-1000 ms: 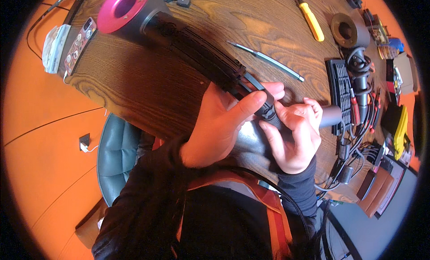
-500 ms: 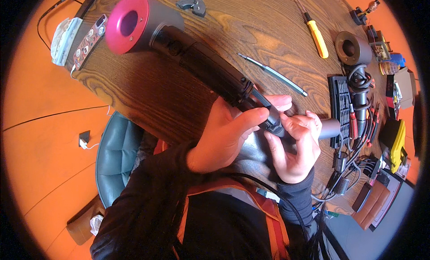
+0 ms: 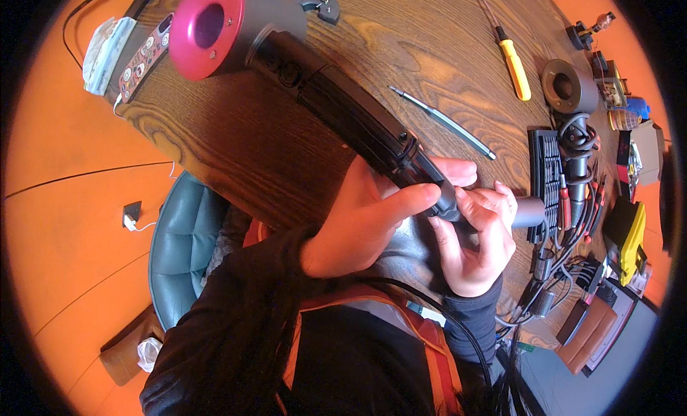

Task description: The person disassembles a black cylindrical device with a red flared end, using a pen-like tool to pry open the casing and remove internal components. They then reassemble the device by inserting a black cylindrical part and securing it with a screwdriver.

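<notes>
Two hands on one hair dryer above a wooden table

Both hands work over a dark wooden table (image 3: 300, 151) with strong grain, which stands on an orange floor (image 3: 57, 201); a teal padded chair (image 3: 182, 251) is just beside its near edge. The left hand (image 3: 365, 219) comes from below, and its fingers are clamped around the lower black handle of the hair dryer (image 3: 322, 94). The right hand (image 3: 476, 237) has its fingers closed on the grey end of the same handle, touching the left hand. The dryer lies slanted above the table, with its pink ring head at the far left. On the table I count one yellow-handled screwdriver (image 3: 512, 61), one thin metal tool (image 3: 444, 122) and one dark round ring (image 3: 565, 86).
</notes>
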The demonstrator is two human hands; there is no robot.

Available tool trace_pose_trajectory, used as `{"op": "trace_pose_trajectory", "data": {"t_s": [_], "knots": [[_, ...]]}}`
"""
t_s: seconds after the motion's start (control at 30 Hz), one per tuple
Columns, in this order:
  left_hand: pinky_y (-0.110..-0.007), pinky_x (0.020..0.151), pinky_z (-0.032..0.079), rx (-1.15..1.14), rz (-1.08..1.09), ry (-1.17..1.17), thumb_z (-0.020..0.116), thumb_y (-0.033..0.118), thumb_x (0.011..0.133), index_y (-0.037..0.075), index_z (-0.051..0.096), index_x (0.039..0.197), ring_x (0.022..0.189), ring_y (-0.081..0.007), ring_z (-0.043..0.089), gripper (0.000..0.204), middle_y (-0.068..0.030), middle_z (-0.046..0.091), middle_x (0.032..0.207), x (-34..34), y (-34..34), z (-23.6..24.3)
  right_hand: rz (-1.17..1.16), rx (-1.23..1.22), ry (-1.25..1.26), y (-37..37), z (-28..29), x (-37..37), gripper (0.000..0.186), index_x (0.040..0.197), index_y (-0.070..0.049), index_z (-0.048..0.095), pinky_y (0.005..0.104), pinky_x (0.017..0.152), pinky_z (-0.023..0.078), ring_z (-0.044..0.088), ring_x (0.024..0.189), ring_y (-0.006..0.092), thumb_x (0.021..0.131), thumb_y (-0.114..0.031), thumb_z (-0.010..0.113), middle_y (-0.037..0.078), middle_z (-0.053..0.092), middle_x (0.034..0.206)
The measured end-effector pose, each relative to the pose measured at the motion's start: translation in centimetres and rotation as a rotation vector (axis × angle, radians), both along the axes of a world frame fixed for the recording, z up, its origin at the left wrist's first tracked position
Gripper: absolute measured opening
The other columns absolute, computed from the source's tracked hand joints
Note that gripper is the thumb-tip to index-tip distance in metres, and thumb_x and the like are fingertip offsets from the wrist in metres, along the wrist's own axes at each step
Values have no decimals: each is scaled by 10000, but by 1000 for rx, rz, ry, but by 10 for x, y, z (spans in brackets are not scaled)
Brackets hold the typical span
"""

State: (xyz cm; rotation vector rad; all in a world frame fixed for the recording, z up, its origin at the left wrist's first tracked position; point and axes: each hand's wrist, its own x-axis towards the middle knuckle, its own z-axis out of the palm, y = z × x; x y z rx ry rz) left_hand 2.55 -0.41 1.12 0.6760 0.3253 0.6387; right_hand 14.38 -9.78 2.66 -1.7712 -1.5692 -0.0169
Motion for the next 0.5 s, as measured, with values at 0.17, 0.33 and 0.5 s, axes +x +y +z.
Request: {"op": "trace_pose_trajectory", "data": {"t_s": [0.17,0.33,0.5], "knots": [[-430,942,379,94,22,-1,496,-19,774,54,337,1056,1056,-309,537,332,-264,548,1099,-1,-1,2,3,-10,11,-1,0,1,337,875,-58,606,408,919,324,567,775,206,582,-118,759,54,639,849],[-418,944,370,139,51,7,482,-45,769,68,298,1074,1033,-284,546,374,-261,550,1095,-1,-4,4,1,-8,2,-1,-1,1,347,879,-56,606,413,925,324,567,785,210,570,-104,756,59,637,865],[-407,951,356,203,52,-4,470,-47,774,69,292,1079,1042,-266,538,372,-252,558,1087,-1,-4,4,0,6,-1,-1,-1,1,360,890,-57,601,420,919,332,571,797,218,565,-87,752,70,632,873]]}}
